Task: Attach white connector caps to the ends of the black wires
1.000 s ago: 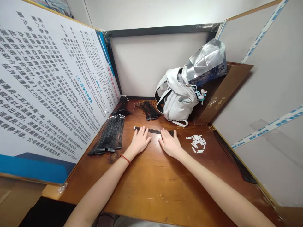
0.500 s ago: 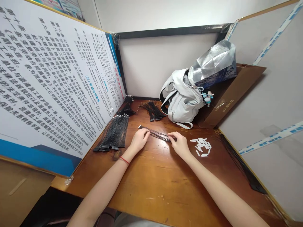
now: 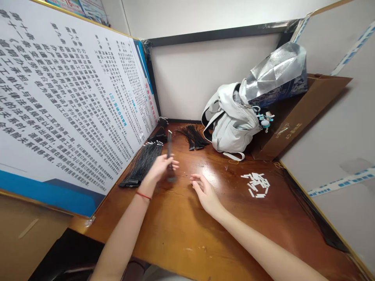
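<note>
While the L hand (image 3: 159, 168) holds a thin dark strip (image 3: 169, 150) upright above the wooden desk (image 3: 205, 238), the R hand (image 3: 205, 194) sits open to its right, w/ a clear gap between them. L fingers (image 3: 174, 166) are curled round the strip & appear to pinch it near its middle, though blur hides the exact grip. Strip's lower end is blurred too, so can't tell if it touches the desk. R fingers (image 3: 194, 180) are loosely spread & slightly curled, pinching nothing; can't tell if they touch the wood. A red string bracelet (image 3: 143, 196) is on the L wrist. Just left of the L hand, a large pile of black strands (image 3: 142, 166) w/ flat dark ends lies against the foot of a printed board (image 3: 67, 97) w/ Chinese text. Further back, near the wall, is a smaller black bundle (image 3: 192, 137), beside a white backpack (image 3: 231, 125) w/ a small blue-and-white charm (image 3: 265, 122). Behind the pack, a silver foil bag (image 3: 275, 70) stands on a brown cardboard sheet (image 3: 304, 113). Right of the R hand, small white pieces (image 3: 255, 184) are scattered on the desk, & long black strands (image 3: 316, 214) run along the R edge by the partition.
</note>
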A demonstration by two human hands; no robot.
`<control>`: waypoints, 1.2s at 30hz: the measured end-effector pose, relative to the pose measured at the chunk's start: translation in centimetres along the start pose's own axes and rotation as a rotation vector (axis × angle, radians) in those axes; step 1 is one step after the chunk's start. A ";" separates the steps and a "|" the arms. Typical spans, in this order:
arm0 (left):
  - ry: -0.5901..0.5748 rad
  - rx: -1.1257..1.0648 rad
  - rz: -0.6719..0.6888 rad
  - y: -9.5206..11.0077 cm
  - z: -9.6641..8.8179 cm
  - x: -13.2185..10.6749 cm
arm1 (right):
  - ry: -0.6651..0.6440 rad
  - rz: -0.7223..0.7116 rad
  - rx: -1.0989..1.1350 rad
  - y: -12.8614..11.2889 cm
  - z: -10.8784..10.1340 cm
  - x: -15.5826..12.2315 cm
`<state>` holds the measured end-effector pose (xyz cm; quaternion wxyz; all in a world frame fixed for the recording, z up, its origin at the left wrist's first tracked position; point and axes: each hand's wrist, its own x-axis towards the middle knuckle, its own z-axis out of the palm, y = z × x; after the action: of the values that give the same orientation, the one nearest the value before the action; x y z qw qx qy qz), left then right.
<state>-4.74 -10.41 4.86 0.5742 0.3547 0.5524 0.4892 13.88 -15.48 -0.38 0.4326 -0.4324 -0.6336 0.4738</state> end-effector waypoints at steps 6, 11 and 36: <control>0.413 0.357 -0.012 2.2 -8.4 -0.1 | -0.013 -0.022 -0.076 0.0 -0.4 -0.1; 0.650 0.958 0.084 0.8 -9.9 0.3 | -0.037 -0.055 -0.123 -0.2 -0.4 -0.2; 0.053 1.537 0.535 -4.7 3.9 6.2 | 0.099 -0.215 -0.917 -1.3 -4.0 15.4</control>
<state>-0.67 -5.25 -0.79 0.0208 0.7581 0.6438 0.1020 13.63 -0.06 3.75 0.2734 -0.5328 -0.7972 0.0764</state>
